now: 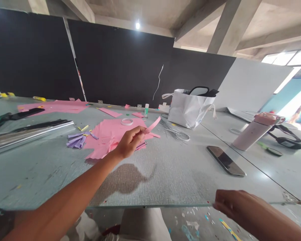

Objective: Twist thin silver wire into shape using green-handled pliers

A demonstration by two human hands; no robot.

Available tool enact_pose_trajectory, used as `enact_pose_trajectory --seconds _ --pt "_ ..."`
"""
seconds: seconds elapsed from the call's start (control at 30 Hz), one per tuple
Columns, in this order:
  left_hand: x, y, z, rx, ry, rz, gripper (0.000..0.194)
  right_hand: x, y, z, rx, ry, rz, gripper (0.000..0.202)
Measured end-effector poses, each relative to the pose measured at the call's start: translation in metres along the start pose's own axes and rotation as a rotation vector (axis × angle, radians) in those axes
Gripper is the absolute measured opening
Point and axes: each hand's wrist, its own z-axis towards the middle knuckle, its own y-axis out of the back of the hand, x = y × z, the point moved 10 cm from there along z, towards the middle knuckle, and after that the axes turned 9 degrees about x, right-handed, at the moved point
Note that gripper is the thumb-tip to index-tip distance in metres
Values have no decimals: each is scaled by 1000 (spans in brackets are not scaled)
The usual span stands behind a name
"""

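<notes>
Over the bench [175, 180], on the head view, which is the only feed I have, I see the left hand [131, 142] holding up a thin pink strip [153, 125]. I judge the step in hand to be the handling of this single strip: its far end sticks out free, up and to the right, and is fixed to nothing that I can see. The next move, as I read it, calls for a light pinch and a steady wrist, since paper this narrow would probably bend or crease under much force; a second hand at the free end would help to guide it.

As for pose, I have the left forearm slanting in from the lower left, the wrist raised, the fingers drawn together with thumb and fingertips closed on the strip. A shadow [122, 179] lies apart below it, so I take the hand to be clear of the surface, in front of the pink paper sheets [110, 130]. The right hand [232, 204] is at the near edge, fingers curled and blurred; I see nothing in it, but cannot tell how far it is closed
</notes>
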Motion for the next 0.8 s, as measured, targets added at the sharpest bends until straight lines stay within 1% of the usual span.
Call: enact_pose_trajectory --seconds 0.03,0.07,0.1,0.13,0.23,0.3,0.37,0.43,0.5,0.57,0.63,0.67,0.7,0.73,0.77,0.8 --pt "-3 0 0 -7 0 7 31 9 9 7 -57 14 8 32" --pt "-6 1 1 -22 -4 17 32 24 21 16 -119 71 56 32" --pt "-9 3 2 -44 -9 29 31 44 34 26 -186 148 132 27" --pt "-13 7 2 -70 -15 39 30 64 47 37 -246 217 222 26" --pt "-25 23 2 -130 -24 76 24 128 74 80 -308 463 547 38" --pt "-33 36 1 -151 -19 149 24 166 78 116 -262 563 737 36" --pt "-38 51 -2 -169 -4 231 27 194 78 147 -252 613 913 30" --pt "-38 69 -6 -193 27 279 33 214 79 170 -293 633 1023 24" --pt "-32 86 -11 -211 59 299 36 231 75 187 -274 640 1082 20" --pt "-21 104 -16 -211 81 322 34 238 72 200 -273 623 1162 19" --pt "0 124 -25 -224 114 375 32 235 69 211 -297 581 1260 19" --pt "14 137 -32 -268 163 419 33 232 66 217 -307 555 1301 19" --pt "31 148 -39 -287 238 493 32 229 62 222 -313 528 1332 19" --pt "50 157 -47 -282 339 593 28 226 57 227 -314 500 1355 18" --pt "70 162 -55 -243 436 679 24 223 51 233 -314 475 1371 18" --pt "87 161 -61 -165 504 743 20 219 44 237 -313 451 1384 17"
